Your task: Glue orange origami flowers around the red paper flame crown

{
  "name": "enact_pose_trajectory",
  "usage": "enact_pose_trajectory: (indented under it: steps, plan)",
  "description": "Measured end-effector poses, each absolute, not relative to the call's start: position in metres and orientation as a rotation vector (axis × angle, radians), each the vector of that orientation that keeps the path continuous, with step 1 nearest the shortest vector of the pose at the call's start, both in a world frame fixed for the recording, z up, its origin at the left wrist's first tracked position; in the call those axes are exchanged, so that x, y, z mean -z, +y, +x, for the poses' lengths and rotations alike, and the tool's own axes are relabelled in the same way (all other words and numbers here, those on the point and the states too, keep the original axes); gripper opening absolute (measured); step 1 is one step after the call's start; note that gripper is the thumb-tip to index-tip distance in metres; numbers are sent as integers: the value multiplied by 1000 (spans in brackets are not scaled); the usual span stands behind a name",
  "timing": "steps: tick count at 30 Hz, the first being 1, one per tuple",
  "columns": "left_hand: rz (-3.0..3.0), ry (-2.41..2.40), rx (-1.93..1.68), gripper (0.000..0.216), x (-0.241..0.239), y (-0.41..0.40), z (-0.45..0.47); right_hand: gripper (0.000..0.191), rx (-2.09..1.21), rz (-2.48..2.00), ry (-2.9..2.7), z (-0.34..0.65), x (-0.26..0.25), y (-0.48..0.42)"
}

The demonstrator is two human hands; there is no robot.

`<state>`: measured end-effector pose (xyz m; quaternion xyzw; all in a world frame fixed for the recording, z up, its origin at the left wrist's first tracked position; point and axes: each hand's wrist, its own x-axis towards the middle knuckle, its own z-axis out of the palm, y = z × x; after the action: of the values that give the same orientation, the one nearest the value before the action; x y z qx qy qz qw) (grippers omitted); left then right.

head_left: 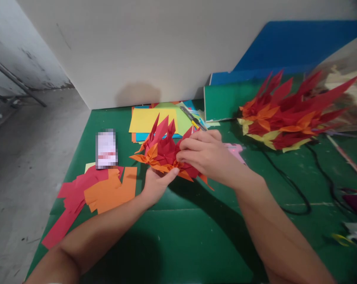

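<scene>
A spiky folded-paper piece (163, 152) in red and orange is held above the green table (196, 236). My left hand (156, 184) grips it from underneath, thumb against its orange lower edge. My right hand (206, 156) is closed over its right side, fingers curled on the red folds. A pink tool (236, 150) lies just behind my right hand, partly hidden by it.
Cut red and orange paper sheets (107, 191) lie at the left, by a small blurred card (106, 149). Coloured sheets (154, 120) and a utility knife (193, 118) sit at the back. A larger red, orange and yellow spiky paper piece (287, 114) and a black cable (296, 193) lie right.
</scene>
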<state>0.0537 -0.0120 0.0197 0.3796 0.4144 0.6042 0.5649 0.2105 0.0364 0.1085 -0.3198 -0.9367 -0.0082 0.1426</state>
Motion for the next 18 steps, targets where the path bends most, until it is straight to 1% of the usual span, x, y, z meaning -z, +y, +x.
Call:
enact_pose_trajectory:
  steps: [6,8,11,12,18]
  plan:
    - [878,983,-1432,25,-21,-12,54,28,113,-946,-2703,212,-112,34]
    - [859,988,-1443,25,-22,-12,54,24,127,-997,-2605,213,-115,31]
    - [801,989,-1466,27,-23,-12,54,11,86,-1150,-2434,218,-120,28]
    - [788,990,-1468,28,-23,-12,54,11,63,-1195,-2399,219,-121,26]
    - [796,983,-1450,29,-25,-13,55,20,-21,-1275,-2410,215,-111,21]
